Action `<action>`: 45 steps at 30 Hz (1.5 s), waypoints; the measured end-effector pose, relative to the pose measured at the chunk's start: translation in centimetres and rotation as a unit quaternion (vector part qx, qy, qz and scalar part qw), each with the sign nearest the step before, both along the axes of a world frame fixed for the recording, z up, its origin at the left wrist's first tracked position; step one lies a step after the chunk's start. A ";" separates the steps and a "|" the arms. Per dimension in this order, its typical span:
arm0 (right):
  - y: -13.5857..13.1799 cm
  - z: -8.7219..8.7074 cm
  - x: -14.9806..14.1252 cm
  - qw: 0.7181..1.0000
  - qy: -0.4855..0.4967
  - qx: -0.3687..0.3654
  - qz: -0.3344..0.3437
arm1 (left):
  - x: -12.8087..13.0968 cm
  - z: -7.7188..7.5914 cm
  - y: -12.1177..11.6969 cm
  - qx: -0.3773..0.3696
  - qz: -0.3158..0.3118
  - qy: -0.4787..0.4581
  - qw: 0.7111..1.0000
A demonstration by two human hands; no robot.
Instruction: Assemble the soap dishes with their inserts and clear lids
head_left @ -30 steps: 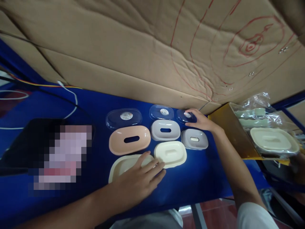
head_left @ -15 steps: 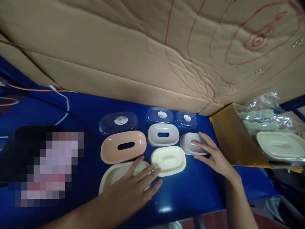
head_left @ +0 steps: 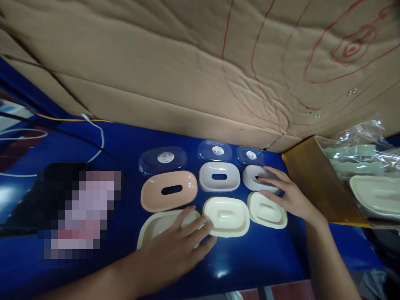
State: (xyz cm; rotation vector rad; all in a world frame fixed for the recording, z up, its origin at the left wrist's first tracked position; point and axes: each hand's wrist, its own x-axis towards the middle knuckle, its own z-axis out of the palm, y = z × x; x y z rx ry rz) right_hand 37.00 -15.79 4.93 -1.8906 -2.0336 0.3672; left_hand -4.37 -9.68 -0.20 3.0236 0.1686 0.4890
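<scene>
So from my end of the feed, the small grey dish [head_left: 251, 180] has just come off the small cream tray [head_left: 267, 209]; it's now up behind it, beside a clear lid [head_left: 241, 156]. That leaves this set split into separate pieces, same as the middle one.

My right hand [head_left: 295, 201] is at the grey dish, fingers reaching over the slot and rim, thumb near the front edge. Can't tell if they're really pinching it. My left hand [head_left: 171, 254] has its fingers spread over the large cream tray [head_left: 153, 223], tips near the middle cream tray [head_left: 239, 216]. The peach dish [head_left: 150, 196] and middle grey dish [head_left: 204, 179] lie on the blue table [head_left: 240, 266].

Label-wise: round white stickers on all three clear lids, printing too small to read. No brand I can make out, sorry.
</scene>
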 end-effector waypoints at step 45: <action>-2.8 -4.2 -14.3 0.953 -0.064 0.121 0.269 | -5.2 5.8 -0.9 -0.129 0.214 0.077 0.965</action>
